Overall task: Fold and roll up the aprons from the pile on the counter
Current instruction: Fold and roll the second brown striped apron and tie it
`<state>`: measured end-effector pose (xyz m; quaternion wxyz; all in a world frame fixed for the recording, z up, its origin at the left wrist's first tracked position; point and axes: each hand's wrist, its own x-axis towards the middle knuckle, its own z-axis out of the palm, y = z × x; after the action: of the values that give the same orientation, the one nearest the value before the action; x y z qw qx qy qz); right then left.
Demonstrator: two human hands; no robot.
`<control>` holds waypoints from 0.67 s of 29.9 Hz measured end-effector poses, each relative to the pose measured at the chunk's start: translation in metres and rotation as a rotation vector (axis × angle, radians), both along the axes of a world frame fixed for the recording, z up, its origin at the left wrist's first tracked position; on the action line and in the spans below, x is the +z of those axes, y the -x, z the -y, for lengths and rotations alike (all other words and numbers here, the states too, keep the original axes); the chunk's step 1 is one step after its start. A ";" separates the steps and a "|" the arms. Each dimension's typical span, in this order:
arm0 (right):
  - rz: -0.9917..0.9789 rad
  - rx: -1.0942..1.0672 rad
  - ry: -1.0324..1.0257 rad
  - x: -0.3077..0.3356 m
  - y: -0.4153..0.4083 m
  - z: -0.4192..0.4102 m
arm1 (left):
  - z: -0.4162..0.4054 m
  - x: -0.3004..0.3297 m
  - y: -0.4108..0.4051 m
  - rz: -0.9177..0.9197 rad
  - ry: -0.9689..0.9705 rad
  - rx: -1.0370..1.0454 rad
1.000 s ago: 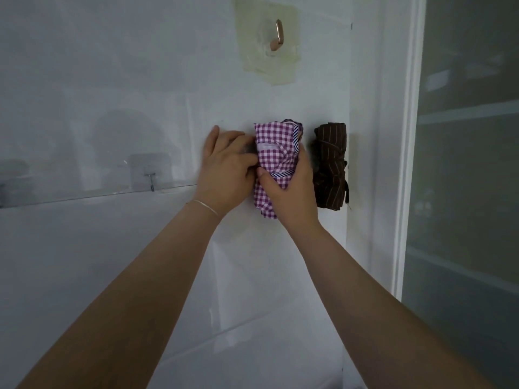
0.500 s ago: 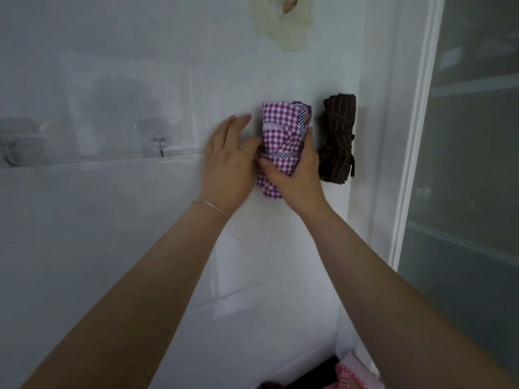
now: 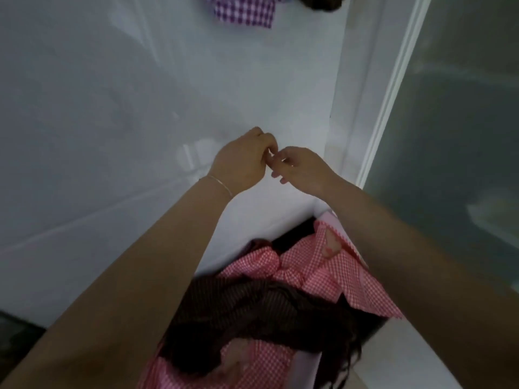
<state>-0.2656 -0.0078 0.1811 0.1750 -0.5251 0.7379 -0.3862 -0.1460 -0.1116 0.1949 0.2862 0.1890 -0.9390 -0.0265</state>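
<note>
Head view. At mid-frame the left hand (image 3: 243, 161) and right hand (image 3: 303, 169) hover side by side above the white counter (image 3: 112, 136), fingertips almost touching. Both are loosely curled and appear to grasp nothing; motion blur leaves the finger detail uncertain. A thin bracelet (image 3: 217, 182) circles the left wrist. At the top edge, partly cut off, lies the purple checked apron roll (image 3: 244, 12), with a dark apron roll (image 3: 320, 2) just to its right; their placement against the far edge presumably keeps finished work apart from the rest. In the lower centre lies the pile: a pink checked apron (image 3: 323, 273) with a dark striped apron (image 3: 252, 313) draped across it. The hands, poised between rolls and pile, seem ready to take the next apron. A frosted glass panel (image 3: 455, 136) fills the right side.
</note>
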 end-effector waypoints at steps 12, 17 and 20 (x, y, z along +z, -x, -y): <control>-0.280 -0.064 -0.758 -0.270 -0.015 -0.090 | -0.061 -0.261 -0.047 0.836 -0.764 -0.025; -0.014 -0.051 -0.663 -0.315 -0.037 -0.130 | -0.076 -0.318 -0.082 0.931 -0.886 0.226; -0.031 0.058 -0.795 -0.333 -0.046 -0.139 | -0.083 -0.330 -0.094 0.869 -0.768 0.353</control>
<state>-0.2198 0.1311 -0.1518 0.3643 -0.4426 0.8174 -0.0575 -0.0521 -0.0290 -0.1352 -0.2120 0.4252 -0.8476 -0.2363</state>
